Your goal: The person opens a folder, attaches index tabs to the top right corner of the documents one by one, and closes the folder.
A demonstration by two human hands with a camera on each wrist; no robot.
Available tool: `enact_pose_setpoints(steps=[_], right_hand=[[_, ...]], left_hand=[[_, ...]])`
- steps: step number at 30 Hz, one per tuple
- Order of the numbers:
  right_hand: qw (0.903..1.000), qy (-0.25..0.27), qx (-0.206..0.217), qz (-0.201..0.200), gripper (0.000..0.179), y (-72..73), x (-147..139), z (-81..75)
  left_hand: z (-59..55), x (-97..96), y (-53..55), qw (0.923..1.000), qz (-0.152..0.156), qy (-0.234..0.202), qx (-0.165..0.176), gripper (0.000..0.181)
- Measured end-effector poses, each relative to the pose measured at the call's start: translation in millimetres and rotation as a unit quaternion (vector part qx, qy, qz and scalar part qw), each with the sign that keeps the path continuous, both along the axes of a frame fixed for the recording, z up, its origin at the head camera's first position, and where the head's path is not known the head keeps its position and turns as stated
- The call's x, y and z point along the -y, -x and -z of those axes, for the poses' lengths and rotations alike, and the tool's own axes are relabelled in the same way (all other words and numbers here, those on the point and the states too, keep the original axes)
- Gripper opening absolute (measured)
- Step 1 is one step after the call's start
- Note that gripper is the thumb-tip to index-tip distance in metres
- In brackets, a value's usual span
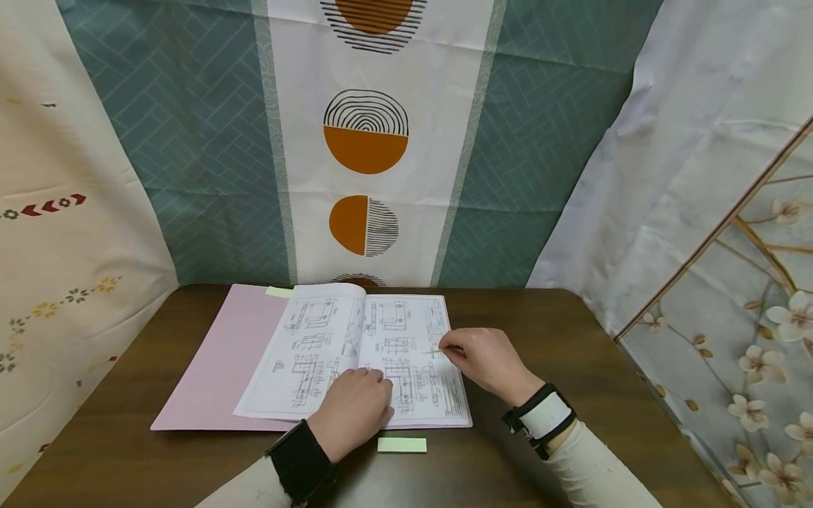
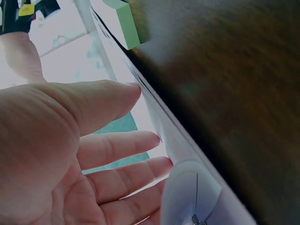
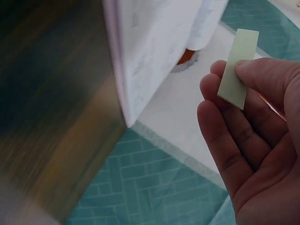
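A booklet of technical drawings (image 1: 416, 310) lies open on the table, its left-hand pages curving up near the spine. My left hand (image 1: 357, 406) rests on the lower part beside the spine; in the left wrist view its fingers (image 2: 124, 146) are extended at the paper. My right hand (image 1: 485, 356) pinches a pale green sticky note (image 3: 233, 89) between thumb and fingers, over the right page. A light green sticky note pad (image 1: 402, 445) sits just below the booklet's front edge, near my left hand.
The booklet's pink cover (image 1: 216, 374) spreads out to the left on the brown table (image 1: 527, 317). Another green sticky note (image 1: 279, 292) shows at the cover's top edge. Patterned curtains (image 1: 533, 141) hang behind the table and at both sides.
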State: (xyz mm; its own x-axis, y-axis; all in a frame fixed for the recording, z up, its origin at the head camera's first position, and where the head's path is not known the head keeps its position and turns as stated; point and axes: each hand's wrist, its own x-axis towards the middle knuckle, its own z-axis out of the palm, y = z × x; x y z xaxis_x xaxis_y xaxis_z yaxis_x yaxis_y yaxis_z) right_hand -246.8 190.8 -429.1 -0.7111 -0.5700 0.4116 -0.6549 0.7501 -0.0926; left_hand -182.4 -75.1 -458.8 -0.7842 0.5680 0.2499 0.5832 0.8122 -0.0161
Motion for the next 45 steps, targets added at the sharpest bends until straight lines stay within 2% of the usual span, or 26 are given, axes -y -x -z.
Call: enact_pose_setpoints(steps=[4,10,18,24,28,31,36,45], right_hand=[[0.9998,-0.013,0.009,0.012,0.017,8.7,-6,7.6],[0.9991,-0.028,0.005,0.031,0.020,23.2,-15,14.3],[0.9982,-0.048,-0.003,0.036,0.018,49.2,-22,19.5],[0.9976,-0.047,-0.010,0.050,0.016,73.3,-23,24.4],[0.9970,-0.048,-0.018,0.058,0.015,87.6,-22,27.5],[0.9962,-0.049,-0.027,0.067,0.014,97.9,-22,30.0],[0.9944,-0.055,-0.035,0.083,0.012,110.0,-25,32.6],[0.9920,-0.069,-0.052,0.093,0.009,132.2,-12,27.9]], left_hand=[[1.7,0.5,-0.4,0.9999,0.007,0.012,-0.004,0.031],[-0.1,-1.0,-3.0,0.9982,0.031,0.033,-0.040,0.030],[0.6,-1.3,-1.9,0.9965,0.046,0.029,-0.063,0.027],[0.5,-1.5,-2.7,0.9971,0.045,0.027,-0.055,0.025],[4.1,-2.1,-2.6,0.9977,0.041,0.032,-0.043,0.025],[7.2,-3.8,-3.1,0.9974,0.038,0.038,-0.048,0.026],[10.3,-7.5,-3.2,0.9968,0.036,0.045,-0.054,0.026],[7.6,-4.2,-1.1,0.9979,0.030,0.039,-0.043,0.023]])
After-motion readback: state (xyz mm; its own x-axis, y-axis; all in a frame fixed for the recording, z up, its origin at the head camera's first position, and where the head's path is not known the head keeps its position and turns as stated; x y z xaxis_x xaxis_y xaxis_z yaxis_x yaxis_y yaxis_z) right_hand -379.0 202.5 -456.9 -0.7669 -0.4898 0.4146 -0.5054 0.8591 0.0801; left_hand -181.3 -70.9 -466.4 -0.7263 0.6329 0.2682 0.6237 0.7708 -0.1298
